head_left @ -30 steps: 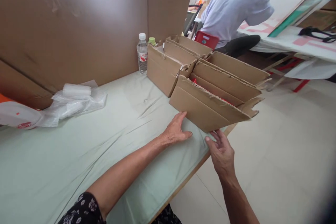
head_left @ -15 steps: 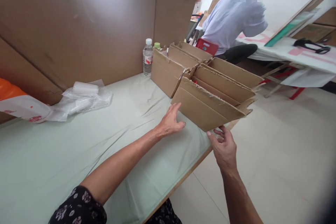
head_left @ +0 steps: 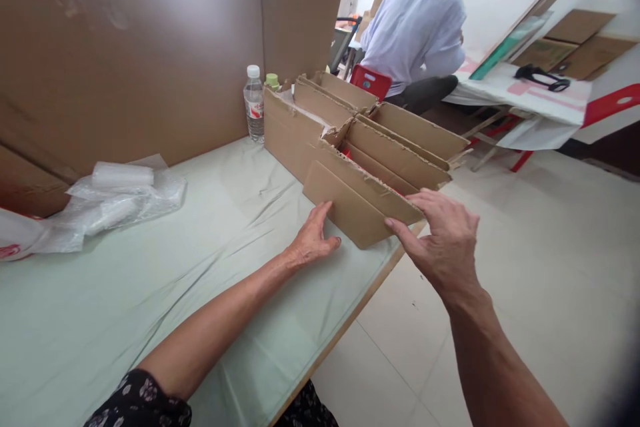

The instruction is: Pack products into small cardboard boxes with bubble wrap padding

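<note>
Just ahead of the left hand [head_left: 311,240], its thumb and fingers spread wide, stands an open cardboard box [head_left: 356,212]. The right hand [head_left: 443,237] pinches its corner between thumb and fingers.

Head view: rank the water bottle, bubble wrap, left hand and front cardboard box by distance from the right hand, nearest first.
1. Front cardboard box, touched by the right hand.
2. Left hand, to the left.
3. Water bottle, farther back and left.
4. Bubble wrap, well off to the left.
</note>
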{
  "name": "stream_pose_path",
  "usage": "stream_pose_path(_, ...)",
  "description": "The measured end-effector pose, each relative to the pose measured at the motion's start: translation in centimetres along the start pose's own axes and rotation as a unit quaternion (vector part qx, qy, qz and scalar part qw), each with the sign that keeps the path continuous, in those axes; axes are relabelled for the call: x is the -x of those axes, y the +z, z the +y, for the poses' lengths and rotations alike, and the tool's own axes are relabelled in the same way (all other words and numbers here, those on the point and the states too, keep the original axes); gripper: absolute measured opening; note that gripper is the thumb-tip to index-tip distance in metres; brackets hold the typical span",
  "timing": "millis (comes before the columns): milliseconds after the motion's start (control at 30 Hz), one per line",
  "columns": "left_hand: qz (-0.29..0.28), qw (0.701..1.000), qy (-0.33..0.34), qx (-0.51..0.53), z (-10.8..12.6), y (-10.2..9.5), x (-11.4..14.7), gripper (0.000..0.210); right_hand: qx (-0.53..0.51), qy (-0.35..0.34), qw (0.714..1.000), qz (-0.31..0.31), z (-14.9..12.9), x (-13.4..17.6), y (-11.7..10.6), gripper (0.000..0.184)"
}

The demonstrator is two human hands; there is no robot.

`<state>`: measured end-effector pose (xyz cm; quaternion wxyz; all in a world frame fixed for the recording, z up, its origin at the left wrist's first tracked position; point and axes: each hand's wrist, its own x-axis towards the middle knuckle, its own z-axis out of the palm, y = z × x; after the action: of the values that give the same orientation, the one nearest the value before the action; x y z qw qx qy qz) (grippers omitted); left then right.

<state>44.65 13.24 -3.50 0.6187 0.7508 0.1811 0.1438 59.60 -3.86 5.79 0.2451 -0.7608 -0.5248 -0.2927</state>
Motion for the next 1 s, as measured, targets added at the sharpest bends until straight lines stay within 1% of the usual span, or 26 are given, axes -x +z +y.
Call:
stream_pose_path(33, -0.001, 1.0, 0.001, -0.002, 0.1, 0.2, 0.0, 0.097, -0.001, 0.008, 1.0, 0.008, 0.1, -0.1, 0.1, 0.026)
stream_pose_path(67, -0.002, 1.0, 0.003, -0.004, 0.3, 0.4, -0.1, 0.097, -0.005, 0.024, 1.0, 0.016, 0.0, -0.1, 0.2, 0.025)
stream_pose_path(133, -0.006, 1.0, 0.008, -0.015, 0.4, 0.8, -0.5, 0.098, -0.022, 0.064, 0.997, 0.021, -0.2, -0.1, 0.2, 0.026)
stream_pose_path(200, -0.011, 0.999, 0.015, -0.036, 0.5, 1.0, -1.2, 0.099, -0.049, 0.09, 0.995, 0.013, -0.6, -0.2, 0.1, 0.026)
stream_pose_path(267, -0.013, 0.998, 0.018, -0.057, 0.5, 1.0, -1.9, 0.099, -0.068, 0.096, 0.993, -0.001, -0.6, -0.7, 0.2, 0.025)
stream_pose_path(333, -0.013, 0.997, 0.015, -0.072, 0.5, 0.9, -2.3, 0.098, -0.073, 0.093, 0.993, -0.002, -0.3, -1.1, 0.5, 0.023)
stream_pose_path(400, -0.015, 0.996, 0.014, -0.087, 0.3, 0.7, -1.5, 0.093, -0.085, 0.087, 0.993, 0.016, 0.1, -0.9, 0.9, 0.023)
stream_pose_path(433, -0.016, 0.995, 0.014, -0.095, 0.1, 0.6, -0.5, 0.089, -0.101, 0.082, 0.991, 0.034, 0.2, -0.5, 1.0, 0.029)
stream_pose_path(467, -0.02, 0.994, 0.017, -0.107, -0.2, 0.4, 1.0, 0.084, -0.124, 0.074, 0.988, 0.062, 0.1, 0.3, 1.1, 0.041)
stream_pose_path(533, -0.032, 0.987, 0.036, -0.151, -1.0, 0.0, 5.3, 0.07, -0.167, 0.06, 0.976, 0.13, -0.9, 2.5, 1.2, 0.066)
stream_pose_path(567, -0.043, 0.98, 0.055, -0.188, -1.4, -0.1, 8.0, 0.063, -0.176, 0.06, 0.97, 0.155, -1.7, 3.8, 1.2, 0.071)
stream_pose_path(600, -0.046, 0.971, 0.072, -0.223, -1.8, -0.3, 10.8, 0.056, -0.174, 0.066, 0.969, 0.16, -2.7, 5.2, 1.3, 0.069)
stream_pose_path(633, -0.048, 0.965, 0.079, -0.246, -2.0, -0.4, 13.7, 0.052, -0.167, 0.071, 0.973, 0.141, -3.7, 6.5, 1.6, 0.061)
stream_pose_path(700, -0.035, 0.963, 0.068, -0.259, -2.2, -0.6, 19.1, 0.05, -0.174, 0.06, 0.982, 0.037, -5.9, 8.5, 2.7, 0.047)
stream_pose_path(767, -0.017, 0.973, 0.049, -0.227, -2.0, -1.0, 23.5, 0.049, -0.213, 0.009, 0.974, -0.074, -8.2, 9.4, 4.9, 0.041)
stream_pose_path(833, -0.008, 0.987, 0.044, -0.153, -1.7, -1.4, 26.7, 0.046, -0.249, -0.057, 0.956, -0.146, -10.8, 9.6, 7.7, 0.043)
stream_pose_path(900, -0.009, 0.997, 0.04, -0.06, -1.3, -2.0, 29.2, 0.045, -0.251, -0.123, 0.94, -0.193, -14.2, 9.5, 10.6, 0.046)
stream_pose_path(933, -0.009, 0.999, 0.033, -0.025, -1.1, -2.5, 30.4, 0.047, -0.251, -0.158, 0.932, -0.206, -16.3, 9.6, 11.7, 0.047)
stream_pose_path(967, -0.002, 1.0, 0.024, -0.007, -0.8, -3.2, 31.5, 0.048, -0.257, -0.192, 0.923, -0.211, -18.6, 9.9, 12.5, 0.048)
stream_pose_path(1000, 0.016, 1.0, 0.015, -0.011, -0.4, -4.2, 32.7, 0.046, -0.269, -0.227, 0.912, -0.209, -21.0, 10.3, 12.9, 0.048)
